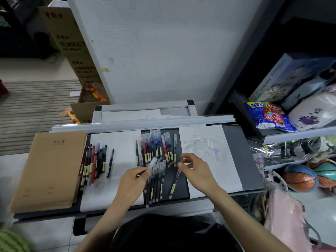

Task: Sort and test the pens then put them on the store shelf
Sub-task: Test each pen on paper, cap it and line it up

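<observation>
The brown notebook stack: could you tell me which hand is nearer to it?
Left. The left hand, pinching a pen, is right of the brown notebook stack, beyond some pens; the right hand is farther right, by the white sheet.

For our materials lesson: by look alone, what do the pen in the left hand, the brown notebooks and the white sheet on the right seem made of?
Pen in the left hand: likely plastic, translucent and glossy at the cap end, though blurred. Brown notebooks: matte kraft-like paper covers, no shine. White sheet: probably plain paper, flat and matte.
</observation>
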The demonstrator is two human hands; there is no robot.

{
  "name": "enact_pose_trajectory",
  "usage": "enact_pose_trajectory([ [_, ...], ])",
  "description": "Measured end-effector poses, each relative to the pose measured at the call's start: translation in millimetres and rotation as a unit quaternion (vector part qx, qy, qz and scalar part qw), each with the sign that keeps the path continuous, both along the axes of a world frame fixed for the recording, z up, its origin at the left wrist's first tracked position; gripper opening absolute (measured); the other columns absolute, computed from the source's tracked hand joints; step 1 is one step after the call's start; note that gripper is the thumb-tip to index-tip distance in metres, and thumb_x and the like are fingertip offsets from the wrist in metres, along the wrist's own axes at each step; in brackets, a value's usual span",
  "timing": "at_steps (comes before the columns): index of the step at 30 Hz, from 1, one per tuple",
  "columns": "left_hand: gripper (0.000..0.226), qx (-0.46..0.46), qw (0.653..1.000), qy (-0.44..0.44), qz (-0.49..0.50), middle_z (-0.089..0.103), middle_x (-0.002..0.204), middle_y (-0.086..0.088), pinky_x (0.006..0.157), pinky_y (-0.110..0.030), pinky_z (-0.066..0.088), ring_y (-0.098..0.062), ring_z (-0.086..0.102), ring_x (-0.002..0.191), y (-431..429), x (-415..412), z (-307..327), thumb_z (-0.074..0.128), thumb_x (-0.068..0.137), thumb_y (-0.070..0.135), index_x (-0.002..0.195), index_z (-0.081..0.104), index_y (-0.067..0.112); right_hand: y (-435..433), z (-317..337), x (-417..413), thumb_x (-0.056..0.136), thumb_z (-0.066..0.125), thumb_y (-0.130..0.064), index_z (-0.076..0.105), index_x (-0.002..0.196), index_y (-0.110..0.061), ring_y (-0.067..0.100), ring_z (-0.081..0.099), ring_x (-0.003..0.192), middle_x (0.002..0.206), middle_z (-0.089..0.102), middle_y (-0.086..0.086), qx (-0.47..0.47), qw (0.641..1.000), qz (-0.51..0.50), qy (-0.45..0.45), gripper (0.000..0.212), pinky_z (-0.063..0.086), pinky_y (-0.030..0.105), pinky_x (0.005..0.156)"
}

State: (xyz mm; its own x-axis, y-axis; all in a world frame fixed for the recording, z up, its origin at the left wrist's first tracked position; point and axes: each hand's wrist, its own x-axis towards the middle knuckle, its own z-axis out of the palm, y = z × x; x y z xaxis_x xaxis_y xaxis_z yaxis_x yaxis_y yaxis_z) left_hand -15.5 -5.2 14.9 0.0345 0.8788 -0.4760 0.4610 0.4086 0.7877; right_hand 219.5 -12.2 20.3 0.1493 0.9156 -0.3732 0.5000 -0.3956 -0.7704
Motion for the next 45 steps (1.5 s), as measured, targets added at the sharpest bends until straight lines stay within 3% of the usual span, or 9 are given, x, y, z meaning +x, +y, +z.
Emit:
enact_pose_trajectory([
  [4, 0.033, 0.000, 0.992, 0.126, -0.001, 0.054, 0.055, -0.006, 0.057, -0.030, 0.031, -0.020, 0.048, 0.054, 0, -28, -42, 0.066, 0.099, 0.022, 0.068, 0.062, 0.012, 0, -28, 49, 0.095, 0.059, -0.029, 0.056, 0.138, -0.023, 0.026, 0.055, 0.123, 0.136, 0.057, 0.002, -0.002, 0.942, 0.051, -0.332, 0.043, 0.049, 0.041, 0.097],
  [7, 0.028, 0.002, 0.984, 0.180, -0.013, 0.055, 0.052, 0.009, 0.052, -0.025, 0.036, -0.012, 0.053, 0.051, -4, -35, -55, 0.070, 0.095, 0.022, 0.070, 0.063, 0.013, 3, -42, 81, 0.092, 0.061, -0.025, 0.052, 0.142, -0.019, 0.032, 0.052, 0.124, 0.142, 0.049, 0.008, -0.013, 0.911, 0.028, -0.412, 0.051, 0.049, 0.045, 0.098],
  [11, 0.014, -0.002, 0.985, 0.170, 0.014, 0.072, 0.081, 0.005, 0.058, -0.020, 0.047, -0.003, 0.066, 0.062, -1, -32, -53, 0.078, 0.092, 0.028, 0.092, 0.069, 0.018, 7, -54, 99, 0.095, 0.059, -0.019, 0.050, 0.143, -0.017, 0.035, 0.053, 0.119, 0.140, 0.044, 0.011, -0.036, 0.910, 0.022, -0.413, 0.049, 0.054, 0.047, 0.090],
  [15, 0.022, -0.007, 0.991, 0.131, 0.034, 0.075, 0.077, 0.002, 0.064, -0.031, 0.059, -0.011, 0.072, 0.058, 3, -26, -57, 0.083, 0.088, 0.030, 0.100, 0.069, 0.017, 9, -60, 102, 0.096, 0.057, -0.009, 0.056, 0.137, -0.012, 0.035, 0.052, 0.114, 0.133, 0.046, 0.015, -0.022, 0.924, 0.014, -0.382, 0.040, 0.056, 0.046, 0.082],
  [23, 0.027, 0.008, 0.990, 0.138, 0.016, 0.075, 0.075, 0.003, 0.070, -0.033, 0.057, -0.012, 0.072, 0.069, 10, -29, -57, 0.081, 0.089, 0.039, 0.104, 0.069, 0.019, 17, -61, 109, 0.102, 0.056, -0.012, 0.068, 0.115, -0.008, 0.034, 0.060, 0.091, 0.108, 0.058, 0.015, 0.003, 0.929, 0.006, -0.371, 0.018, 0.050, 0.037, 0.065],
  [27, 0.025, 0.057, 0.980, 0.189, 0.018, 0.078, 0.102, -0.001, 0.078, -0.030, 0.056, -0.012, 0.071, 0.078, 19, -48, -52, 0.073, 0.096, 0.034, 0.114, 0.072, 0.018, 18, -60, 109, 0.099, 0.057, -0.010, 0.065, 0.111, -0.009, 0.030, 0.060, 0.074, 0.098, 0.064, 0.014, 0.002, 0.932, -0.009, -0.361, 0.014, 0.050, 0.036, 0.064],
  [35, 0.025, 0.097, 0.927, 0.363, -0.023, 0.074, 0.100, -0.009, 0.074, -0.038, 0.052, -0.031, 0.067, 0.089, 67, -92, -43, 0.067, 0.096, 0.023, 0.117, 0.068, 0.008, 13, -29, 66, 0.099, 0.062, -0.013, 0.069, 0.117, -0.019, 0.020, 0.076, 0.077, 0.102, 0.072, 0.003, 0.003, 0.989, -0.144, -0.015, 0.021, 0.062, 0.035, 0.078],
  [39, 0.017, 0.075, 0.913, 0.398, -0.042, 0.069, 0.092, -0.010, 0.069, -0.038, 0.054, -0.034, 0.064, 0.082, 71, -90, -42, 0.061, 0.097, 0.021, 0.106, 0.069, 0.008, 9, -1, 38, 0.100, 0.062, -0.002, 0.071, 0.114, -0.004, 0.038, 0.077, 0.084, 0.103, 0.069, 0.017, -0.018, 0.945, -0.192, 0.264, 0.016, 0.063, 0.035, 0.079],
  [45, 0.016, 0.092, 0.923, 0.371, -0.034, 0.064, 0.076, 0.003, 0.062, -0.032, 0.044, -0.021, 0.059, 0.069, 62, -72, -27, 0.058, 0.093, 0.027, 0.095, 0.068, 0.015, -2, 28, 18, 0.094, 0.069, 0.003, 0.068, 0.117, 0.004, 0.038, 0.075, 0.096, 0.096, 0.071, 0.024, -0.051, 0.875, -0.215, 0.431, 0.023, 0.063, 0.033, 0.084],
])
